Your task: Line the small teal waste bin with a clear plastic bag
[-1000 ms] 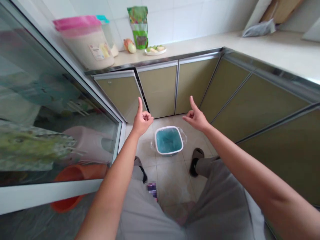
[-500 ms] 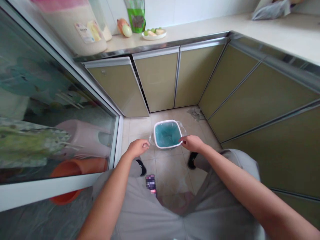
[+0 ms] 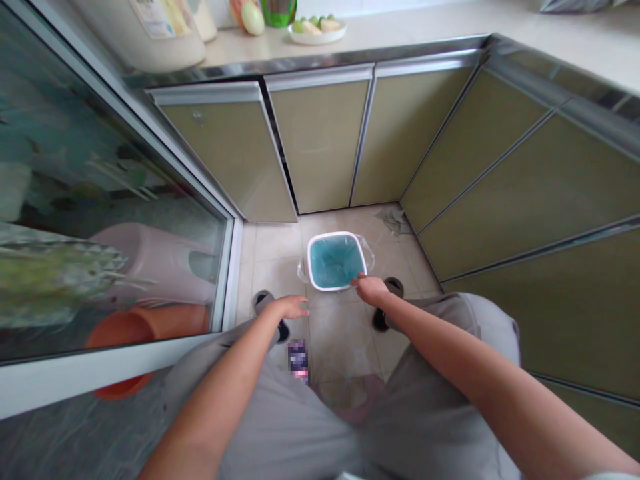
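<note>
A small trash bin [image 3: 311,267] with a white rim and blue-green inside stands on the tiled floor between my feet. A clear plastic bag [image 3: 369,253] lines it, and the bag's loose handles hang outside the rim on both sides. My right hand [image 3: 371,289] is at the near right corner of the rim, its fingers closed on the edge. Just short of the bin's near left corner, my left hand [image 3: 291,307] hovers with its fingers stretched out and holds nothing.
Cabinets [image 3: 320,140] enclose the far and right sides. On the counter are a plate of food [image 3: 317,33], an onion [image 3: 253,19] and a large container [image 3: 160,40]. A glass sliding door [image 3: 233,267] stands left, with an orange bucket [image 3: 170,323] behind it.
My left hand has moved away from the bag's left handle, down and right, and its fingers have straightened. My right hand has shifted slightly left along the rim. The view has tilted down.
</note>
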